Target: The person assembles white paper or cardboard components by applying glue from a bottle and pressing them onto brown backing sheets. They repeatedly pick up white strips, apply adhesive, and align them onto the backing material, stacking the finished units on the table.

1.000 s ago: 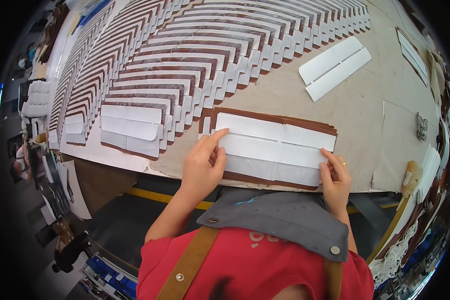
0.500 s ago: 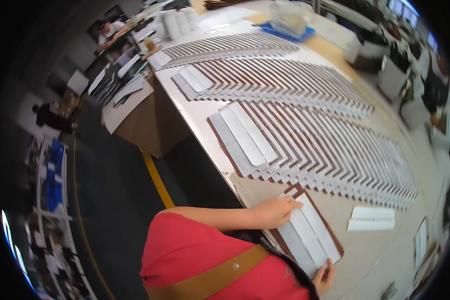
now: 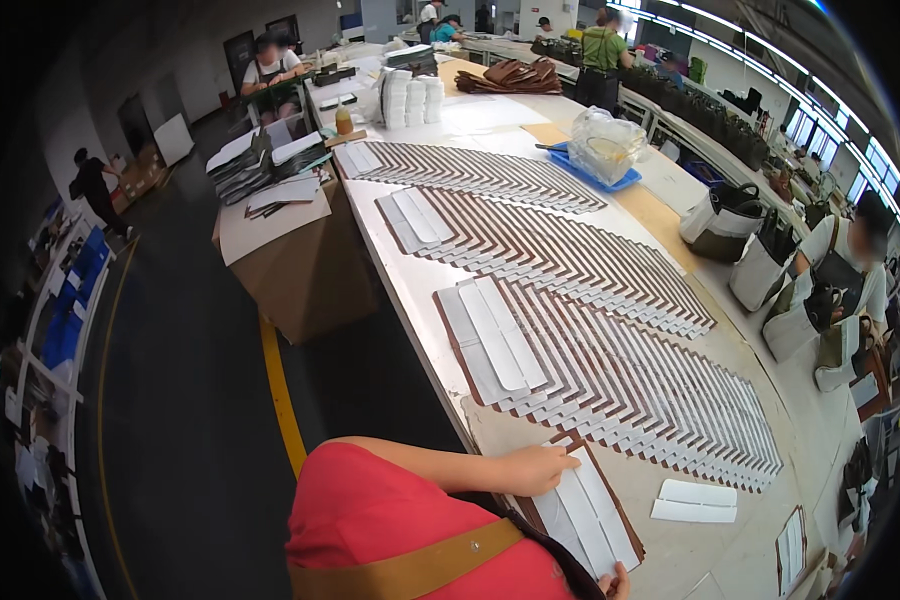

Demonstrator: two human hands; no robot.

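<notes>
At the near edge of the table lies a flat brown panel [image 3: 621, 510] faced in pale grey, with a long white strip [image 3: 582, 508] along its middle. My left hand [image 3: 537, 469] is closed at the panel's far end, fingertips pressed on the strip's top. Down at the opposite end, my right hand [image 3: 616, 582] pinches the near corner, partly cut off by the lower edge of the picture. Just beyond, a long overlapping row of similar brown and white panels [image 3: 630, 380] fans out, a loose white strip [image 3: 498, 335] lying on its left end.
Two more fanned rows [image 3: 560, 250] lie farther back. A white folded strip [image 3: 695, 501] rests right of my hands. Beyond are a blue tray [image 3: 595, 168] with a plastic bag, white stacks [image 3: 410, 100] and a cardboard box [image 3: 300, 270]. Handbags [image 3: 760, 265] stand at right, near a co-worker [image 3: 850, 260].
The view has tilted up, bringing more of the room and co-workers into sight. Both hands stay at the same ends of the panel.
</notes>
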